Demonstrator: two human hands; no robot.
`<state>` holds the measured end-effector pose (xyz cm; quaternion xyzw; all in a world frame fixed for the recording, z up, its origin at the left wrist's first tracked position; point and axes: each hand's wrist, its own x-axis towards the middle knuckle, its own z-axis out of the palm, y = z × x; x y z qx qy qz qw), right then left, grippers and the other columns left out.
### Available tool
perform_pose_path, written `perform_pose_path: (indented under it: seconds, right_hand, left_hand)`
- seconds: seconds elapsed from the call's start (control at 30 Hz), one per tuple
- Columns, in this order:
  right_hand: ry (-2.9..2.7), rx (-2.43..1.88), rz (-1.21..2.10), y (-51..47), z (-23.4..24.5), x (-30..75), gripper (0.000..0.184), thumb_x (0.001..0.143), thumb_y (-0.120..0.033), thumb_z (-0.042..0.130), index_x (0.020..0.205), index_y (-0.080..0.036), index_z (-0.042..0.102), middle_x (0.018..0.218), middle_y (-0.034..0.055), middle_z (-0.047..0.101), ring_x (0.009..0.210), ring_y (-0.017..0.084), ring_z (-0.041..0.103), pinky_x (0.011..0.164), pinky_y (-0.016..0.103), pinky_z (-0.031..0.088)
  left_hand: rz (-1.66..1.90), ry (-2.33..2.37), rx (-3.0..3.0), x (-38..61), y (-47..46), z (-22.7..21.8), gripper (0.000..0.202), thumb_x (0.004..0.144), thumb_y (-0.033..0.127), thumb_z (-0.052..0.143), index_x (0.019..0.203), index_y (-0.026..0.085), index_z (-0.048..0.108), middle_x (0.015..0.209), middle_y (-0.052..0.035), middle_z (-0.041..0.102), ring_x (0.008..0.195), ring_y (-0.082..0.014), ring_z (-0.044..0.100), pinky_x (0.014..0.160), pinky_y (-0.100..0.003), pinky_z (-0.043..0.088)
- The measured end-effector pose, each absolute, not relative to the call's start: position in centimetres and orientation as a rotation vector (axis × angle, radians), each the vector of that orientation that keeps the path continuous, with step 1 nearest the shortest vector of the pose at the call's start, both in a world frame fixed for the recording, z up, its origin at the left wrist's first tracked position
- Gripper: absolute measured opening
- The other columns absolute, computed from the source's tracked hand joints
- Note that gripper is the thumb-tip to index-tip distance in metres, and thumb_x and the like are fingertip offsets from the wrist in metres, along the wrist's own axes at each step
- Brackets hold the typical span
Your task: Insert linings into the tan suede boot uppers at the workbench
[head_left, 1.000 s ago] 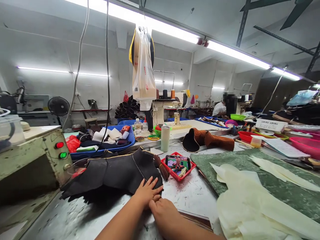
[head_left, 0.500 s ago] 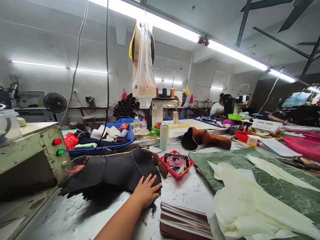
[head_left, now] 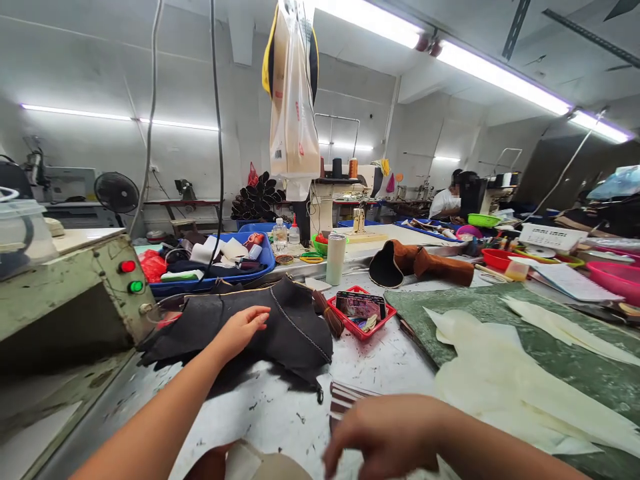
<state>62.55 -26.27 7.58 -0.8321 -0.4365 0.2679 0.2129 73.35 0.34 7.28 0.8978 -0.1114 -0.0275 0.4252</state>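
Over the dark leather pieces [head_left: 300,327], stacked and edged with a zipper-like seam, hovers my left hand [head_left: 245,327]. Its fingers are loosely bent and I see nothing in them. My right hand [head_left: 383,430] is in the lower middle, blurred by motion, fingers pointing down. It partly covers a bundle of brown strips [head_left: 345,397]; whether it touches them I cannot tell. At the bottom edge, between my arms, a brown piece with a beige side [head_left: 270,467] shows in part.
A red basket [head_left: 363,331] holding a phone [head_left: 361,305] stands behind the strips. Pale cut sheets [head_left: 490,373] lie on a green board [head_left: 410,307] at right. Further back are brown boot shafts [head_left: 445,268], a can [head_left: 335,260], a blue bin [head_left: 265,263] and a sewing machine [head_left: 325,207].
My left hand has lifted off the right end of the dark leather and moved left. My right hand has come into view over the brown strips. The brown and beige piece now shows below.
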Motion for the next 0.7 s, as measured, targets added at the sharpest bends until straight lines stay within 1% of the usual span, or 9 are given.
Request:
perform_pose_path:
  seconds: [0.13,0.2,0.27,0.3,0.37,0.43,0.53,0.63,0.7]
  right_hand:
    - [-0.683,-2.485,0.116,-22.8,7.8,68.6,0.01,0.074,-0.022,0.061,0.081,-0.018,0.068,0.072,-0.0005,0.066,0.068,0.012,0.06,0.06,0.019,0.043]
    - [-0.581,-2.504,-0.125,-20.6,7.7,72.1,0.023,0.077,-0.022,0.058,0.099,-0.017,0.063,0.096,0.0043,0.064,0.09,0.015,0.058,0.076,0.023,0.043]
    - [-0.506,-2.523,-0.26,-18.5,7.6,75.1,0.042,0.077,-0.021,0.058,0.118,-0.014,0.051,0.121,0.0108,0.051,0.112,0.02,0.047,0.091,0.031,0.037]
    - [-0.454,-2.538,-0.303,-17.6,7.5,76.3,0.048,0.077,-0.021,0.059,0.122,-0.012,0.047,0.127,0.014,0.045,0.116,0.023,0.042,0.094,0.035,0.034]
    - [-0.345,-2.569,-0.36,-16.0,7.4,77.9,0.048,0.077,-0.019,0.057,0.122,-0.008,0.046,0.125,0.0187,0.045,0.115,0.029,0.043,0.092,0.041,0.035]
    - [-0.262,-2.588,-0.41,-14.9,7.2,78.7,0.039,0.078,-0.018,0.054,0.115,-0.007,0.05,0.115,0.0185,0.052,0.108,0.03,0.048,0.086,0.043,0.038]
    - [-0.215,-2.598,-0.513,-14.0,7.0,79.1,0.029,0.082,-0.019,0.048,0.109,-0.01,0.053,0.11,0.0145,0.054,0.102,0.026,0.052,0.083,0.04,0.039]
    - [-0.233,-2.616,-0.604,-13.9,7.0,79.3,0.025,0.086,-0.018,0.04,0.105,-0.012,0.054,0.116,0.0126,0.051,0.099,0.022,0.053,0.082,0.037,0.038]
    - [-0.273,-2.637,-0.63,-14.1,7.1,79.4,0.025,0.089,-0.017,0.034,0.101,-0.013,0.056,0.113,0.0112,0.053,0.098,0.022,0.053,0.083,0.038,0.037]
  left_hand:
    - [-0.077,-0.315,2.352,71.0,0.5,6.8,0.044,0.073,0.039,0.042,0.102,0.011,0.059,0.104,-0.0112,0.064,0.096,-0.024,0.057,0.088,-0.035,0.041]
    - [-0.124,-0.366,2.41,69.8,-0.5,6.5,0.039,0.073,0.034,0.044,0.1,0.012,0.061,0.103,-0.0098,0.065,0.096,-0.0228,0.057,0.087,-0.033,0.041]
    - [-0.183,-0.42,2.455,68.7,-1.5,6.3,0.036,0.071,0.03,0.047,0.099,0.013,0.063,0.103,-0.0085,0.065,0.094,-0.0219,0.058,0.084,-0.032,0.042]
    - [-0.21,-0.451,2.475,68.1,-1.9,6.3,0.036,0.071,0.029,0.048,0.1,0.014,0.063,0.103,-0.0078,0.065,0.093,-0.0214,0.058,0.084,-0.032,0.043]
    - [-0.258,-0.495,2.52,67.2,-2.2,6.4,0.037,0.071,0.03,0.048,0.102,0.016,0.062,0.104,-0.006,0.065,0.092,-0.0202,0.059,0.083,-0.031,0.043]
    - [-0.29,-0.494,2.557,66.5,-2.0,6.5,0.039,0.072,0.033,0.045,0.104,0.019,0.061,0.106,-0.0043,0.064,0.093,-0.0196,0.058,0.084,-0.031,0.043]
    - [-0.275,-0.42,2.547,66.3,-0.9,6.9,0.044,0.07,0.042,0.043,0.103,0.021,0.062,0.106,-0.0029,0.065,0.094,-0.0215,0.058,0.086,-0.032,0.044]
    - [-0.227,-0.333,2.477,67.2,0.3,6.7,0.05,0.061,0.052,0.047,0.095,0.023,0.067,0.102,-0.0031,0.067,0.093,-0.0255,0.06,0.086,-0.035,0.045]
    - [-0.211,-0.291,2.423,68.2,0.9,5.8,0.048,0.054,0.054,0.051,0.088,0.025,0.069,0.097,-0.0027,0.068,0.091,-0.0273,0.061,0.086,-0.037,0.046]
